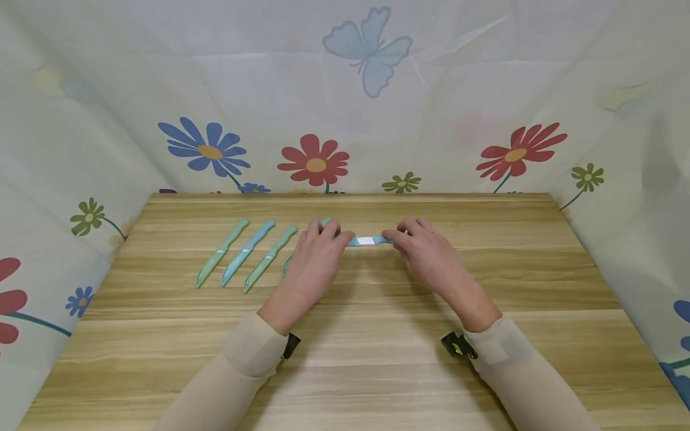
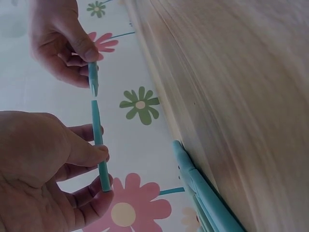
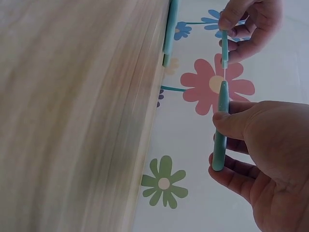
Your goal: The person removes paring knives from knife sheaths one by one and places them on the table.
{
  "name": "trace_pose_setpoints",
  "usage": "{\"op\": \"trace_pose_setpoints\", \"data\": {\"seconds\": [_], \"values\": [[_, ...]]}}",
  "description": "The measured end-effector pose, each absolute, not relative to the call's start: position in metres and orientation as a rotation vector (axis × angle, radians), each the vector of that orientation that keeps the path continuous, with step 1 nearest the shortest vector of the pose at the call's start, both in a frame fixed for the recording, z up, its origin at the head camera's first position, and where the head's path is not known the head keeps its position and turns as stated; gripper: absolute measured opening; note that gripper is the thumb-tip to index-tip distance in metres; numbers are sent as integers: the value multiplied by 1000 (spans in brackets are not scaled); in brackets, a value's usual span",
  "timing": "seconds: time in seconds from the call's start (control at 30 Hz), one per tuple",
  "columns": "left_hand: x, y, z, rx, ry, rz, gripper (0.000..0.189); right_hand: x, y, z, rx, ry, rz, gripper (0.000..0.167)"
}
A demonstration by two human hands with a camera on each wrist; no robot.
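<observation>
Left hand (image 1: 317, 254) pinches a slim blue plastic sheath (image 2: 96, 123) between thumb and fingers; right hand (image 1: 428, 251) pinches the matching rounded blue handle (image 3: 220, 134). Both held above the wood-grain table (image 1: 366, 347), a pale flat blade (image 1: 366, 240) bridging the gap. Left: three slender green knives (image 1: 271, 258), one blue knife (image 1: 248, 252), lying slantwise.
</observation>
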State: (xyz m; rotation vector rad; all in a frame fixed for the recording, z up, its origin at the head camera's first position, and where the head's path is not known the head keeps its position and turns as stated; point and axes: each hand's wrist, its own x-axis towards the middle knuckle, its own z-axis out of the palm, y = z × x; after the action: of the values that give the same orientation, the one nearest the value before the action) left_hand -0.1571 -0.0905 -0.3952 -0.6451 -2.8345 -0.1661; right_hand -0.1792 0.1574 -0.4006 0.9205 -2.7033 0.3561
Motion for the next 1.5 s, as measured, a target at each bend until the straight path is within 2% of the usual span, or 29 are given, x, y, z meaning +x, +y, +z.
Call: {"op": "trace_pose_setpoints", "data": {"seconds": [1.5], "values": [[-156, -93, -396, -616, -2814, -170, 42, -179, 159, -401, 887, -2731, 375, 36]]}}
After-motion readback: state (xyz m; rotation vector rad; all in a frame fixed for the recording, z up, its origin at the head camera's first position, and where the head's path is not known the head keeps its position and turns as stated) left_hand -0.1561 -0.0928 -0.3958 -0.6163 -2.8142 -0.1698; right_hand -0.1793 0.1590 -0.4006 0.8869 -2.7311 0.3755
